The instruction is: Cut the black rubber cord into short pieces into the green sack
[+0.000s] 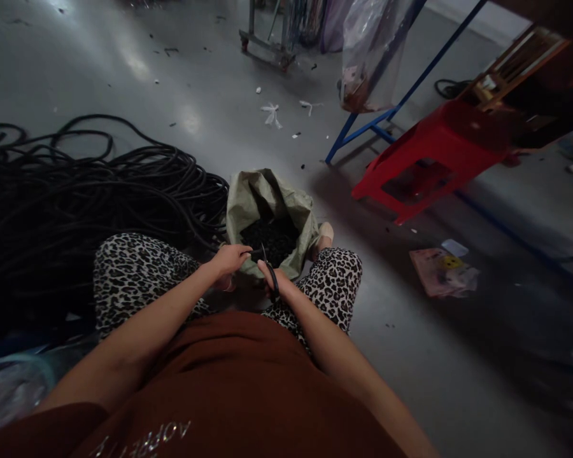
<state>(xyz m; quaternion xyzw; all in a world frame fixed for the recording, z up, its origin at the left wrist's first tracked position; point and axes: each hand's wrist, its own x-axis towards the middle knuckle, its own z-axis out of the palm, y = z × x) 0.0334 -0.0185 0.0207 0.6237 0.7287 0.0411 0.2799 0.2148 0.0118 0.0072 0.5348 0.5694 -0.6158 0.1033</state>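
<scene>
Between my knees stands an open woven sack with many small black pieces inside. Over its near rim, my left hand is closed in a pinch on a black cord, whose short dark end points toward the scissors. My right hand grips a pair of scissors by the black handles, blades pointing up over the sack. The blade tips are close to the cord end; whether they touch it I cannot tell. A large tangled heap of black cord lies on the floor to the left, reaching the sack.
A red plastic stool lies on its side at the right, beside a blue metal frame with a clear plastic bag. Packaging and white scraps litter the floor. A light-blue-rimmed tub is at lower left.
</scene>
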